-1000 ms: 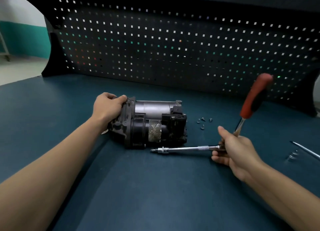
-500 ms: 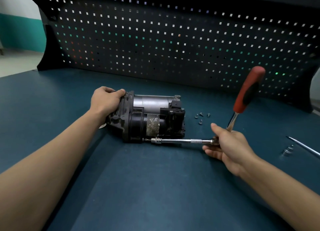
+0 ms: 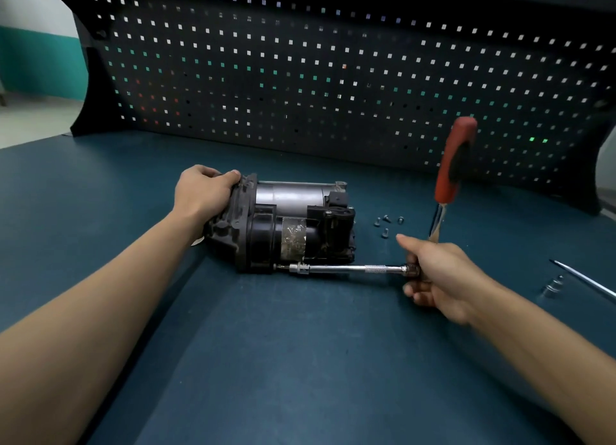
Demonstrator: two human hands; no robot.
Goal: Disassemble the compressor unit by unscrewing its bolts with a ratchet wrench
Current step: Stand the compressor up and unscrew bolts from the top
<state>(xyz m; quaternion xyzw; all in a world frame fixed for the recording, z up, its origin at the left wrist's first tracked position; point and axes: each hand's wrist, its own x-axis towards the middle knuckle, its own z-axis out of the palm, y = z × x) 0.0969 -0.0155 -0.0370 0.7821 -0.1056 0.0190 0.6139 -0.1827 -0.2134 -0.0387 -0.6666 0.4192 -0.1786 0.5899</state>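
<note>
A black and silver compressor unit (image 3: 293, 226) lies on its side on the dark teal bench. My left hand (image 3: 203, 194) grips its left end cap. My right hand (image 3: 436, 278) grips the head of a ratchet wrench, whose red and black handle (image 3: 455, 161) points up and away. The wrench's long chrome extension bar (image 3: 346, 269) runs level to the left, and its socket tip (image 3: 283, 267) touches the compressor's lower front edge. Several loose bolts (image 3: 386, 224) lie on the bench just right of the compressor.
A black pegboard (image 3: 333, 78) stands along the back of the bench. At the right edge lie a thin metal rod (image 3: 586, 281) and a small socket (image 3: 553, 286). The bench top (image 3: 300, 361) in front of the compressor is bare.
My right hand has carried the wrench to the left, and the extension tip has gone from free in front of the compressor to touching its lower front edge. The left hand keeps its grip.
</note>
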